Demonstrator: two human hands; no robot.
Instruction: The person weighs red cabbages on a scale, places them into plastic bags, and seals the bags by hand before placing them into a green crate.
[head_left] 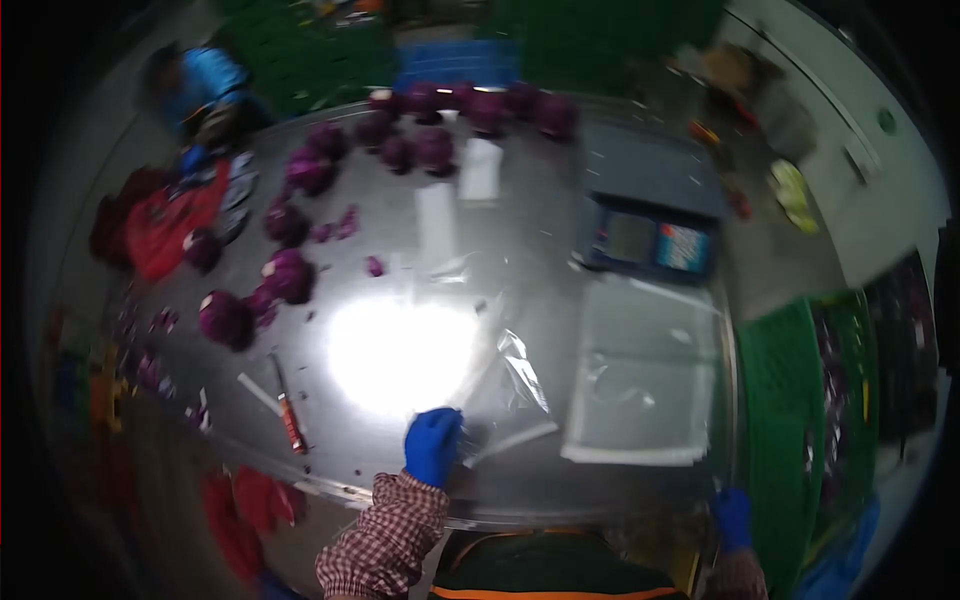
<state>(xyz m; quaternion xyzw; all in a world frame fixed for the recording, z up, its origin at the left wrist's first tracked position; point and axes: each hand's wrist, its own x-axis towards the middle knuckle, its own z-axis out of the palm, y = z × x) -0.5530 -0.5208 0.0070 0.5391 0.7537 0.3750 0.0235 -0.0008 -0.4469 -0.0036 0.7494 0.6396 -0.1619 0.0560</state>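
My left hand (433, 445), in a blue glove, is closed over the near part of the steel table, at the left edge of a clear plastic bag (515, 395) that it appears to grip. The bag lies loose and shiny on the steel. My right hand (733, 518), also blue-gloved, is down at the table's near right corner, beside a green crate (775, 400). Its fingers are blurred, and what they hold, if anything, does not show. A stack of flat clear bags (645, 375) lies between the loose bag and that crate.
Red cabbages (435, 148) line the far and left sides of the table (540, 260). A knife (290, 420) with a reddish handle lies at left. A scale (650, 200) stands at right. White strips (480, 170) lie mid-table. Another person (210, 90) is at far left.
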